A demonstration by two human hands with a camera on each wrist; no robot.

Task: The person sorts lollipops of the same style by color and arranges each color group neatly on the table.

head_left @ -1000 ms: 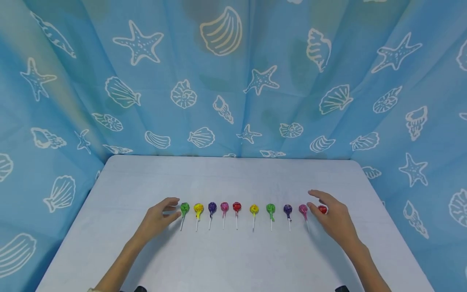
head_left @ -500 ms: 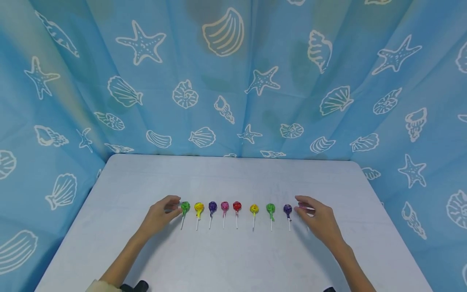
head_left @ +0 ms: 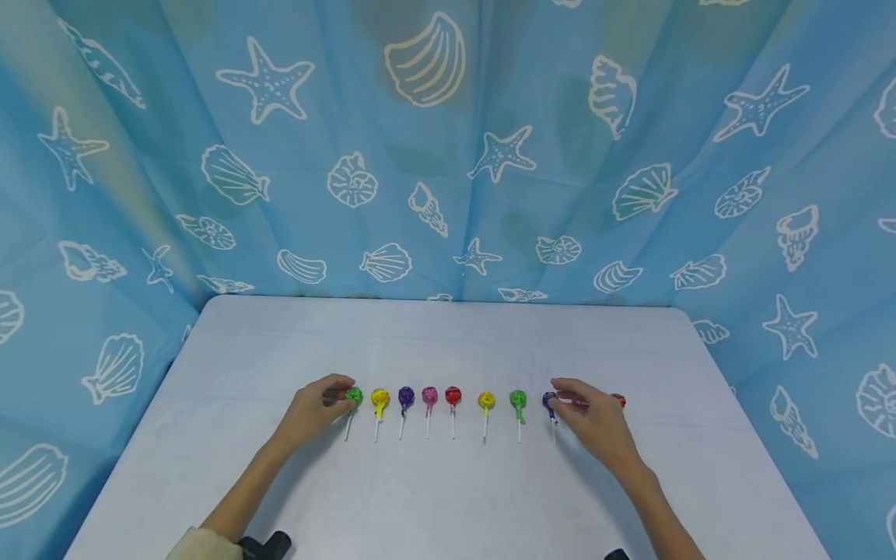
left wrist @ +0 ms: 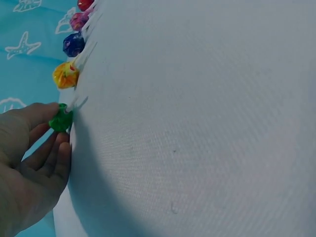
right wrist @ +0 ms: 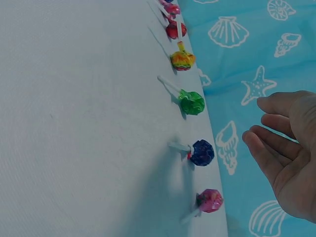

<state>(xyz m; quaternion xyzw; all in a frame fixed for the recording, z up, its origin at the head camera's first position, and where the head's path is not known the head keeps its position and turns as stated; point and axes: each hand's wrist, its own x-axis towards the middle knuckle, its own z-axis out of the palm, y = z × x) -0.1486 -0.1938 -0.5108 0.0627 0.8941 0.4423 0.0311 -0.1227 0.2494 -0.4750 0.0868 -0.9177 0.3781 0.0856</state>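
Several wrapped lollipops lie in a row on the white table, sticks toward the person. At the left end, the left hand [head_left: 318, 408] pinches the head of a green lollipop [left wrist: 61, 119] between thumb and fingers; its stick still lies along the table. Beside it lies a yellow lollipop [head_left: 379, 398]. The right hand [head_left: 595, 420] hovers near a purple lollipop [right wrist: 202, 153], its fingers parted and holding nothing. In the head view that hand mostly covers a pink lollipop [right wrist: 210, 200] and partly a red lollipop [head_left: 620, 399].
Between the hands lie another purple lollipop [head_left: 407, 397], a pink one, a red lollipop [head_left: 453, 396], a yellow one and a green lollipop [head_left: 518, 399]. A blue shell-patterned curtain [head_left: 434, 155] hangs behind the white table [head_left: 448, 498].
The right hand has moved left from the red and pink lollipops to the purple one. The left hand has shifted slightly right and closed its fingers onto the green lollipop.
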